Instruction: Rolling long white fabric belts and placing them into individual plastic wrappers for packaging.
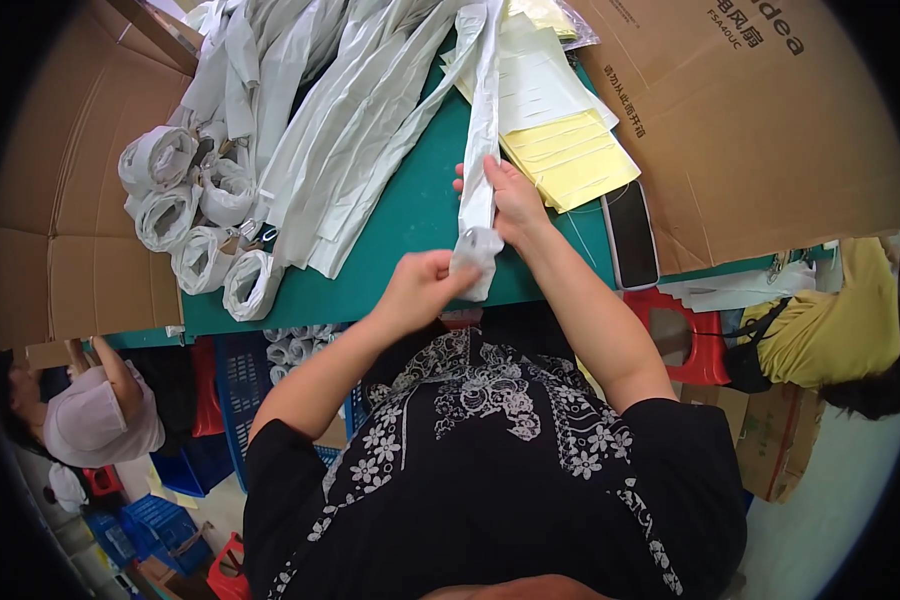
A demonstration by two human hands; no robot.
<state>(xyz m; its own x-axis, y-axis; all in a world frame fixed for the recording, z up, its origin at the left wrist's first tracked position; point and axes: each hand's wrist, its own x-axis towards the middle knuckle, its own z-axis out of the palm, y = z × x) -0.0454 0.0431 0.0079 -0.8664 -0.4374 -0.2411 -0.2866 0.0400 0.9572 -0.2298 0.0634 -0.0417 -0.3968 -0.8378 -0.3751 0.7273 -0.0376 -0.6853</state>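
A long white wrapped strip (479, 130) runs from the far side of the table toward me, its near end folded or curled over. My left hand (422, 290) pinches that near end, with thumb and fingers closed together. Farther up, my right hand (515, 200) is wrapped round the same strip, thumb on top. What lies inside the wrapping is hidden. Left of my hands, many similar white strips (360, 130) lie side by side, flat and creased. Beyond my left hand sit several rolled white coils (250, 285), some showing metal pieces like buckles.
Yellow and white paper sheets (575, 160) are stacked right of my right hand, with a phone (630, 235) beside them. Cardboard (750, 130) stands on the right, more cardboard (90, 200) on the left. Below the green table (390, 235) is a blue basket (245, 380). Other people sit at both sides.
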